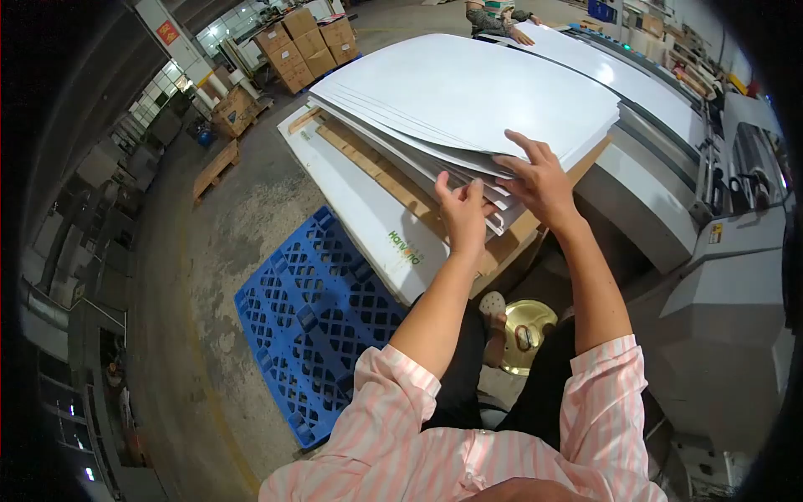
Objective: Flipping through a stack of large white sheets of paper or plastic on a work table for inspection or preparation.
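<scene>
A tall stack of large white sheets [468, 92] lies in front of me, its near corner fanned into separate layers. My right hand [542, 180] is at that corner, thumb and fingers closed around the edge of the upper sheets, with the index finger stretched over the top one. The upper sheets bow up a little there, leaving a dark gap beneath. Just left and below, my left hand [465, 213] rests against the edges of the lower sheets. Its thumb and index finger stand apart, while the other fingertips are partly hidden by the layers.
Under the stack are brown boards [376, 171] and a white panel [355, 188]. A blue plastic pallet [314, 326] lies on the floor at left. A grey machine [728, 318] stands close at right; a brass-coloured stool [520, 360] is below. Another person's hand [520, 37] touches a far sheet.
</scene>
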The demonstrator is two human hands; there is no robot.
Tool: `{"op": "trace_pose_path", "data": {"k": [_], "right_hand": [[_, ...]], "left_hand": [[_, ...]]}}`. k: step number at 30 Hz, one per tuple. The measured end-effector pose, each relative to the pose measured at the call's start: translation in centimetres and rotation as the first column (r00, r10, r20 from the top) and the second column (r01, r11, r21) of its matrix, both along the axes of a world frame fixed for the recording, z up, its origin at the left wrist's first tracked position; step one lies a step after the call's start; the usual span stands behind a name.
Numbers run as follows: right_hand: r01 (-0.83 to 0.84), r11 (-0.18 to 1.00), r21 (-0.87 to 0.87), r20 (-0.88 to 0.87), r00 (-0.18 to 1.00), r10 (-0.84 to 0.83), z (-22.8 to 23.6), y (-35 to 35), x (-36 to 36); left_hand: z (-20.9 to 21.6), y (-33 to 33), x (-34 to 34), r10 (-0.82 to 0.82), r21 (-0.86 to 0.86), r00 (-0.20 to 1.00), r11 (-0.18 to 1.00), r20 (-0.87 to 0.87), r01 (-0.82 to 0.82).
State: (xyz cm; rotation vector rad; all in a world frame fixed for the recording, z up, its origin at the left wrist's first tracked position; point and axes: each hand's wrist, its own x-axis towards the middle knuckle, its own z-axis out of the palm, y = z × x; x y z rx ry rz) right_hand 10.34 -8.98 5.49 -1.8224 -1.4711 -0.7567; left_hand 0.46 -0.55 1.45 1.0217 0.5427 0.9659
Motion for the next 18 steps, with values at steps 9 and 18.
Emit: {"op": "trace_pose_path", "data": {"k": [9, 18], "right_hand": [[0.069, 0.915, 0.397, -0.901, 0.220, 0.374, -0.5, 2.1, 1.0], [-0.170, 0.984, 0.055, -0.587, 0.791, 0.169, -0.8, 0.9, 0.2]], "left_hand": [[-1.6, 0.9, 0.0, -0.222, 0.048, 0.970, 0.973, -0.096, 0.227], [-1.1, 0.4, -0.1, -0.210, 0.032, 0.976, 0.977, -0.055, 0.212]]}}
